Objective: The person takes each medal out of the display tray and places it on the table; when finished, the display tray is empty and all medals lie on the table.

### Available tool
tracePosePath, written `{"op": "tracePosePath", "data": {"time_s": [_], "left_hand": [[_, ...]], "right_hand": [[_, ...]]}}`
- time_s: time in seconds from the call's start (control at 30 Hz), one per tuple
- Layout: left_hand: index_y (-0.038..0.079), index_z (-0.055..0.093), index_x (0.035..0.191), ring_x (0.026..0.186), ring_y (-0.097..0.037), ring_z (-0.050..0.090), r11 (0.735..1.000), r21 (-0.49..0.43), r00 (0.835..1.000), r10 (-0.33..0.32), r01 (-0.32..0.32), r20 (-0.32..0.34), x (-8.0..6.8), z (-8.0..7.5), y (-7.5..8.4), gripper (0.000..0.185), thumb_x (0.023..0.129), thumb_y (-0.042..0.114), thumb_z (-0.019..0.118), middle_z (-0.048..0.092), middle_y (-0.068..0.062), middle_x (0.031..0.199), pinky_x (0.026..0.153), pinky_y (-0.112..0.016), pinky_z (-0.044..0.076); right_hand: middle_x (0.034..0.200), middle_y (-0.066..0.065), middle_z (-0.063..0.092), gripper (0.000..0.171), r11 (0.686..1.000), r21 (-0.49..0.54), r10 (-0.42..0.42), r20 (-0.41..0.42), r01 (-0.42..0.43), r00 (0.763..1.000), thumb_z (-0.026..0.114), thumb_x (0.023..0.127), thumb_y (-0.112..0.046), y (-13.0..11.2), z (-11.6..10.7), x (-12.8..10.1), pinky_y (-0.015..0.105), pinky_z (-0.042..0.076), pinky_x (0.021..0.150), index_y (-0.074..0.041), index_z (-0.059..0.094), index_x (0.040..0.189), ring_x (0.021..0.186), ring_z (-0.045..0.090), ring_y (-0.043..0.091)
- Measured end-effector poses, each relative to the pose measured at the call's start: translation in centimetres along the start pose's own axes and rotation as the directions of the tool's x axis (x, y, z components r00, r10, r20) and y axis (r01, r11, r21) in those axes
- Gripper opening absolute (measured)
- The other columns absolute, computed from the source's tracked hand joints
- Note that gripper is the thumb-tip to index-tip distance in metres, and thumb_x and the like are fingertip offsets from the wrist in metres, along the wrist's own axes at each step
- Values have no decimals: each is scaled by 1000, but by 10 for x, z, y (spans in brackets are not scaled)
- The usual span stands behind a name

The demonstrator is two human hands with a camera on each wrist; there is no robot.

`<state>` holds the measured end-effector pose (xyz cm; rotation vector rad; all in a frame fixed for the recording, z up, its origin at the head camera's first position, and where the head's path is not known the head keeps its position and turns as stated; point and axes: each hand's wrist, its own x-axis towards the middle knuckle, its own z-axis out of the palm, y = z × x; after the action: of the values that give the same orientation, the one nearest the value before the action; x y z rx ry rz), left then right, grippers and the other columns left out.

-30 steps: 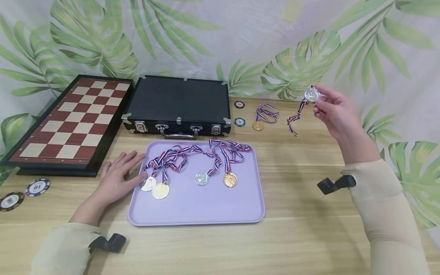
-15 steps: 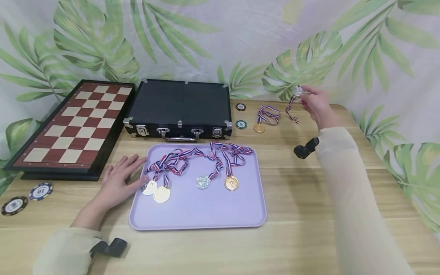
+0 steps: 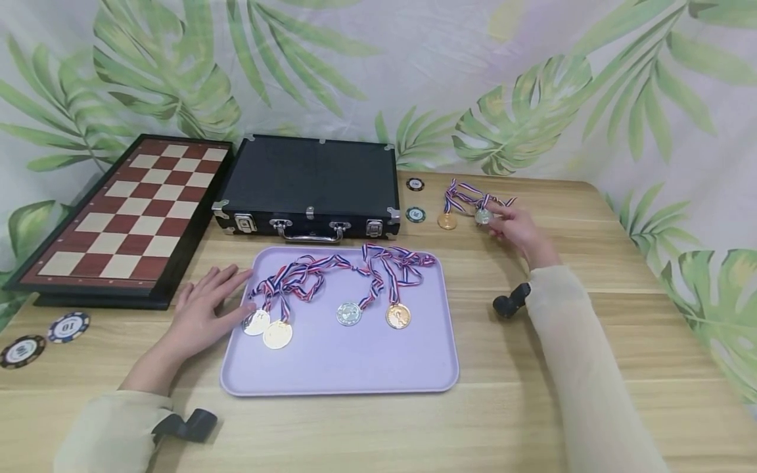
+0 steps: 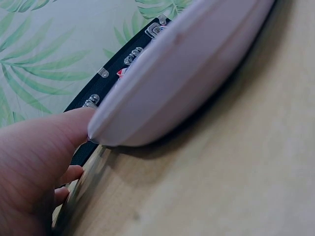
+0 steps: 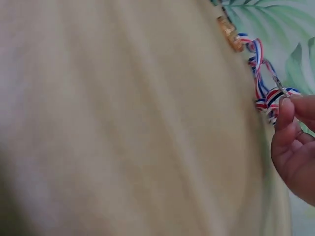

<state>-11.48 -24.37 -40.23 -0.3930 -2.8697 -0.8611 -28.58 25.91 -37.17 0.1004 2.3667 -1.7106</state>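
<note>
Right grip (image 3: pixel 516 228) pinches a silver medal (image 3: pixel 483 217) toward the back of the pale wooden desk (image 3: pixel 503 401); left grip (image 3: pixel 204 314), loosely spread, touches the lilac tray (image 3: pixel 349 368). Leaf-printed cloth (image 3: pixel 426 59) hangs behind.

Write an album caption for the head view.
Right hand pinches a ribboned round silver medal beside a round gold medal; left hand touches a lavender rectangular tray.

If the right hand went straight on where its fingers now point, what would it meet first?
Beyond the round silver metal medal it pinches, the right hand probably meets the red, white and blue striped ribbon of the round gold metal medal. Depth is unclear; it might pass above.
</note>
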Motion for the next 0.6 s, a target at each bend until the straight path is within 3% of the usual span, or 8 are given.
{"op": "tracePosePath", "data": {"time_s": [0.2, 0.4, 0.6], "left_hand": [[14, 41, 129, 124, -40, 13, 1000, -5, 1000, -4, 4, 1, 0, -1, 0, 56, 81, 35, 58, 30, -23, 132, 92, -59, -6], [14, 41, 129, 124, -40, 13, 1000, -5, 1000, -3, 3, -3, 0, -1, 0, 56, 80, 35, 58, 30, -23, 132, 92, -59, -6], [15, 41, 130, 124, -40, 12, 1000, -3, 1000, -8, 8, -1, 0, 1, -1, 56, 80, 36, 58, 30, -22, 133, 92, -58, -7]], "right_hand": [[67, -2, 56, 43, 997, -81, 16, -5, -17, 1000, 49, 85, -1, 6, 3, -3, 19, 38, 46, 3, 38, 127, 55, 51, 6], [67, 2, 54, 43, 990, -138, -13, -22, 10, 1000, 49, 82, 3, 7, 6, 1, 19, 36, 43, 4, 41, 124, 52, 48, 8], [69, 4, 53, 44, 989, -148, 2, -89, -15, 996, 47, 83, 4, 12, 3, 9, 18, 35, 41, 1, 40, 127, 51, 47, 7]]}}
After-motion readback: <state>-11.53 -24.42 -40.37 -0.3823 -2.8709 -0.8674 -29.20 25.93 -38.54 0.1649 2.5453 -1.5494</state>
